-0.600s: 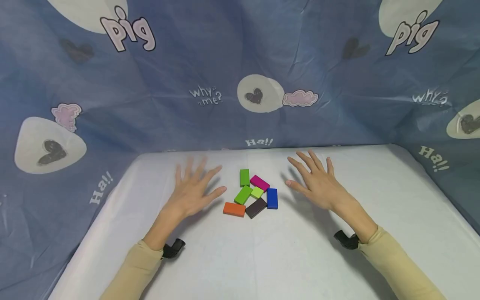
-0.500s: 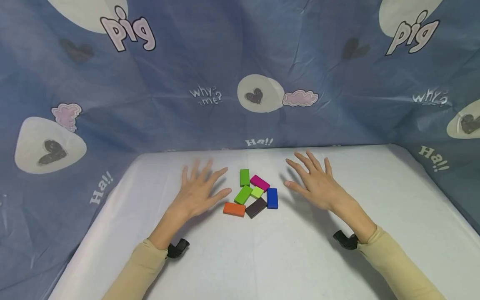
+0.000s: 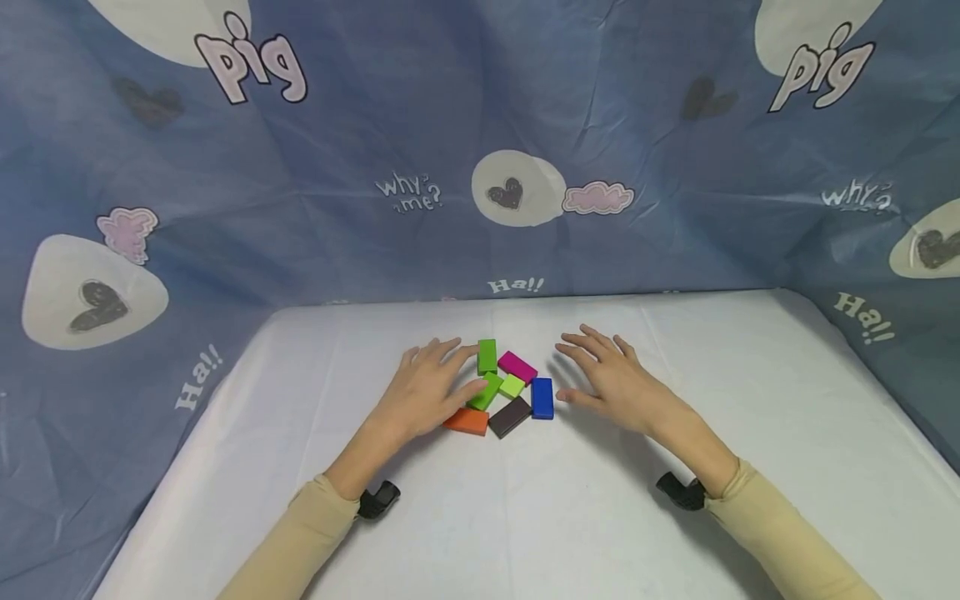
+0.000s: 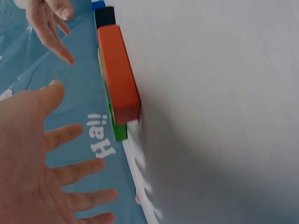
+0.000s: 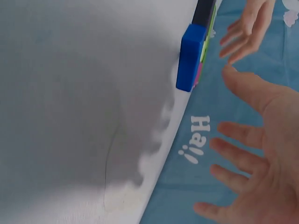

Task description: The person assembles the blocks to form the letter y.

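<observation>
A loose cluster of small rectangular blocks lies mid-table: an orange block, a black block, a blue block, a magenta block, a green block, a second green block and a small lime cube. My left hand hovers at the cluster's left with fingers spread, its thumb overlapping the second green block in the head view. To the right, my right hand hangs over the table, thumb tip near the blue block, fingers extended. Both palms hold nothing in the wrist views.
A white cloth covers the table. Behind it and along both sides rises a blue printed sheet. Each wrist wears a black camera mount, one on the left wrist and one on the right wrist.
My left hand has moved right, up to the blocks, and its thumb now overlaps one. My right hand has shifted slightly left and toward me. The blocks keep their arrangement.
</observation>
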Demonstrator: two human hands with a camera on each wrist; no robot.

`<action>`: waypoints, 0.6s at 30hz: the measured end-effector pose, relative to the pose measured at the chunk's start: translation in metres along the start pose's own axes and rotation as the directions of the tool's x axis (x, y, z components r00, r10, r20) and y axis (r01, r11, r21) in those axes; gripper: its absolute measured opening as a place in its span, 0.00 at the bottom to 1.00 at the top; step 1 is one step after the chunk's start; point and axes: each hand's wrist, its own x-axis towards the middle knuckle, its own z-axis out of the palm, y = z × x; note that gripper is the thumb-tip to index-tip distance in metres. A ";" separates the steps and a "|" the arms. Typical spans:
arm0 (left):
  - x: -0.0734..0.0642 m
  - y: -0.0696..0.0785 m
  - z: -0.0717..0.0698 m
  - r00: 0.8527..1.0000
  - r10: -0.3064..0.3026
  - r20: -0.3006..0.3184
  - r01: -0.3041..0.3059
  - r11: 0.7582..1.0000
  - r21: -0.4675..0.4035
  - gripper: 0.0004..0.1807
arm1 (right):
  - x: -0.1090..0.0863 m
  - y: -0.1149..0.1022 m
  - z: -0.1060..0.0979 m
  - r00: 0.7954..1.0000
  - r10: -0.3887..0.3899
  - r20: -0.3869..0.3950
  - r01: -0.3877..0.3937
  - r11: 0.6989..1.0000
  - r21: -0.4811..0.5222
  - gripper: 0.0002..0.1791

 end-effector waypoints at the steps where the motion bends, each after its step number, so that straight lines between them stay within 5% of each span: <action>1: 0.001 0.002 0.001 1.000 0.005 -0.001 -0.005 1.000 0.007 0.34 | 0.000 -0.001 0.001 1.000 -0.017 -0.001 0.017 1.000 0.002 0.41; 11: 0.014 0.024 0.013 0.997 0.066 -0.051 -0.059 0.991 0.123 0.30 | 0.002 -0.013 0.012 0.993 -0.107 0.045 0.107 0.994 0.001 0.40; 18: 0.025 0.035 0.022 0.996 0.086 -0.010 -0.083 0.983 0.162 0.30 | 0.002 -0.017 0.015 0.988 -0.136 0.076 0.136 0.991 0.010 0.37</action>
